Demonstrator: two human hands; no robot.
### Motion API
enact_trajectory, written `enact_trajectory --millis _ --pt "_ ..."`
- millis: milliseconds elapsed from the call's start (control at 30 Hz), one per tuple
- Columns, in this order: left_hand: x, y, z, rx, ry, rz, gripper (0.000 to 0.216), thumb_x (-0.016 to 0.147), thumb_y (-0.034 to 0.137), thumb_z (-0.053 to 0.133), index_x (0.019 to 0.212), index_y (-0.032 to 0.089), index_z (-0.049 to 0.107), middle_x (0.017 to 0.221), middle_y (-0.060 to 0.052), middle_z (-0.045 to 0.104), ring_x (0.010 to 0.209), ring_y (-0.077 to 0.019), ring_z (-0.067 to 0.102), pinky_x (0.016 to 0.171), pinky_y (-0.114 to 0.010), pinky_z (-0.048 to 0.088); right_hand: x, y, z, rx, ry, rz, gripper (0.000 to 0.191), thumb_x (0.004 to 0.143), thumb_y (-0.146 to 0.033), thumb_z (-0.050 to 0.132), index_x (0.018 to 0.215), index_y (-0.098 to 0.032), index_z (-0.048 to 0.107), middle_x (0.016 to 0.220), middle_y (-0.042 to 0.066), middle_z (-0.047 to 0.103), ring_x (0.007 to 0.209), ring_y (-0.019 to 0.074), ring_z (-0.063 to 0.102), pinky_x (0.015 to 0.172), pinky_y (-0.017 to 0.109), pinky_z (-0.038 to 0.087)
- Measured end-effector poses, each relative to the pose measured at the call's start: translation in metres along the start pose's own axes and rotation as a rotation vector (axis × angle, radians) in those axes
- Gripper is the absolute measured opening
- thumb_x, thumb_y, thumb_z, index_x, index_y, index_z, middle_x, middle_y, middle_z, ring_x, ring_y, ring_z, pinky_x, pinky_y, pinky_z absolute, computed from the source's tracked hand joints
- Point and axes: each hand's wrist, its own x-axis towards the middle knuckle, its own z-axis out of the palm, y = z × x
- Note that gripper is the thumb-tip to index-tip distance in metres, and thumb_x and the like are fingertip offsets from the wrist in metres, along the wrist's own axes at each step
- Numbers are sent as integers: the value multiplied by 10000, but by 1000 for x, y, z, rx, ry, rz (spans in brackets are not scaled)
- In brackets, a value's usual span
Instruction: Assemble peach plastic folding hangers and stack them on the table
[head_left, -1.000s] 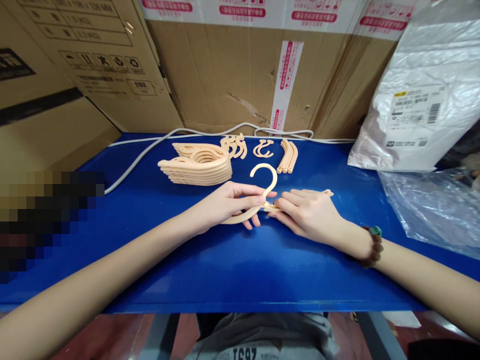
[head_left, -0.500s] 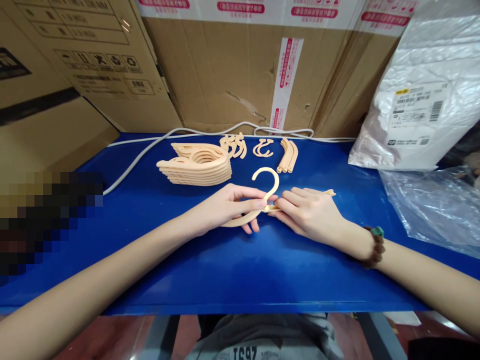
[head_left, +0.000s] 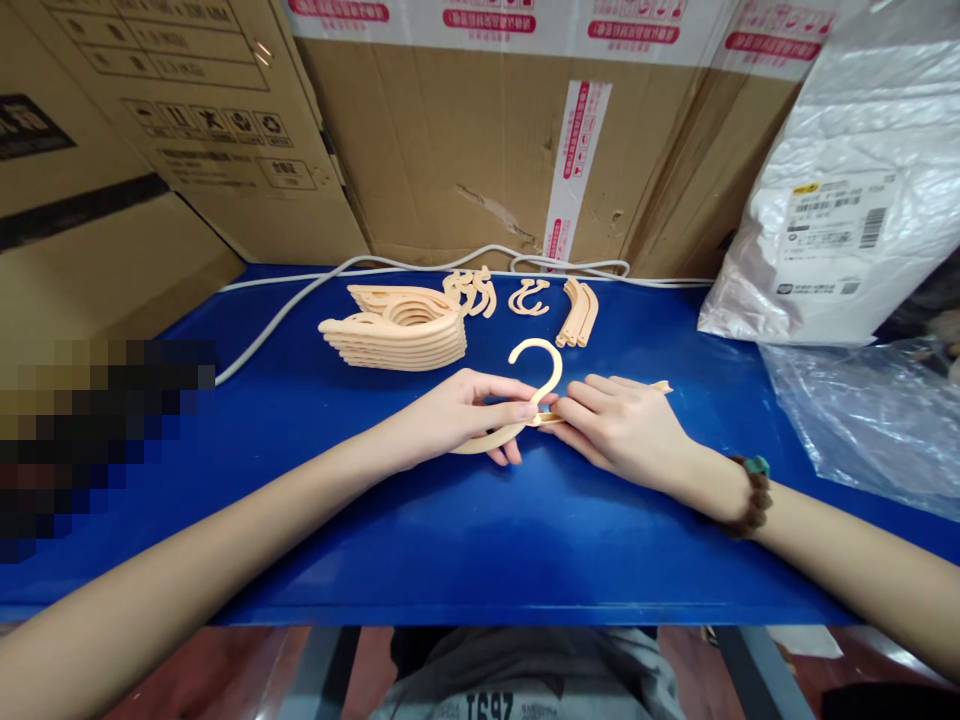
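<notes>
Between my hands, above the blue table, is a cream plastic clothes hanger with its hook curving up and away from me. My left hand pinches it at the base of the hook, thumb on top, with one curved arm running under the palm. Around the other arm, close to the centre joint, my right hand is closed; the arm's tip shows beyond the knuckles. My fingers cover part of the joint. Behind my left hand lies a stack of cream hangers.
Loose hanger hooks, two more hooks and several curved hanger arms lie along the back of the blue table. A white cable runs behind them. Cardboard boxes stand behind; a white parcel bag and clear plastic are at right.
Both hands keep the same grip on the hanger. The whole view has shifted slightly; I make out no clear movement of the hanger's parts.
</notes>
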Motion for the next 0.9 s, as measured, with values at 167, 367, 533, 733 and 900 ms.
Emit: enact_trajectory --millis 167,367,533,733,900 --pt "0 1 0 18 26 -2 321 828 389 699 996 115 689 618 -48 703 572 -165 693 577 -232 552 0 0 -1 -21 19 -4 352 1006 -335 429 777 -161 632 686 19 589 636 137 507 621 288 337" --pt "1 2 0 6 28 19 243 816 331 706 938 123 673 680 -37 703 622 -152 697 565 -211 560 -1 0 0 -20 35 -21 346 999 -334 448 757 -165 627 661 3 580 609 132 495 611 279 349" --pt "-2 2 0 41 11 31 207 850 311 663 943 125 665 647 -26 684 566 -133 669 514 -196 551 -1 0 -1 -24 59 -26 361 1002 -335 442 741 -171 631 640 -3 569 599 131 491 604 273 354" --pt "-1 1 1 58 40 88 187 848 290 660 923 118 664 672 -26 683 603 -128 675 560 -199 568 -1 0 -2 34 31 -13 328 989 -342 473 777 -163 648 676 5 594 623 136 516 615 275 365" --pt "-1 2 2 81 59 87 197 852 298 653 920 113 663 666 -24 679 590 -110 654 574 -199 569 -2 0 0 55 7 -10 345 994 -355 459 781 -164 652 679 8 604 625 136 526 625 270 373"
